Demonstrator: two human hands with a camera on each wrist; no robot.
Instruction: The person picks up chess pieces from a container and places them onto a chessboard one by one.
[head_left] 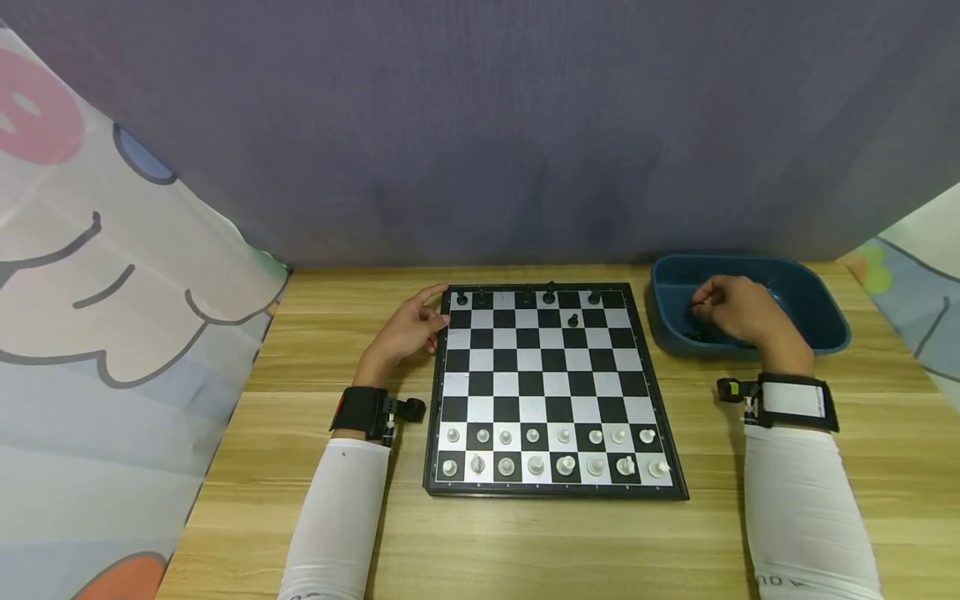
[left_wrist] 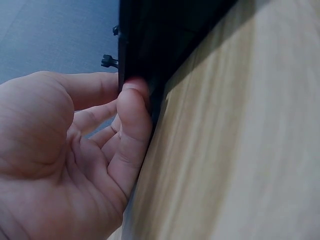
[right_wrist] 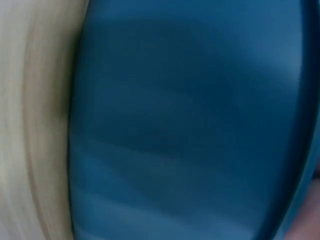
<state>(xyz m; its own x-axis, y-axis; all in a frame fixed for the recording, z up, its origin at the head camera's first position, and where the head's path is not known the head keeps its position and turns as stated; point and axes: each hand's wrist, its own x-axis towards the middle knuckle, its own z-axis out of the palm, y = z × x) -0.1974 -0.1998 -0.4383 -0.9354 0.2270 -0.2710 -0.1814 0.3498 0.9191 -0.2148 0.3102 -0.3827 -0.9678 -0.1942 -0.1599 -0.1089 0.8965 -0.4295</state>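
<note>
A black-and-white chessboard [head_left: 529, 361] lies on the table. My left hand [head_left: 408, 329] is at its upper left corner; in the left wrist view the thumb and fingers [left_wrist: 132, 112] grip the dark board edge [left_wrist: 150, 45]. Several black chess pieces [head_left: 550, 295] stand along the far row, and one black piece [head_left: 573, 321] is a row nearer. White chess pieces [head_left: 566, 465] fill the two near rows. My right hand [head_left: 738, 308] reaches into a blue bin [head_left: 813, 321] with fingers curled down, near dark pieces [head_left: 697, 336]. I cannot tell whether its fingertips hold one.
The wooden table [head_left: 570, 550] extends around the board, with the bin right of it. A grey upright panel [head_left: 480, 150] rises behind the table. A printed cloth [head_left: 97, 275] hangs at the left. The bin's outer wall [right_wrist: 175, 125] fills most of the right wrist view.
</note>
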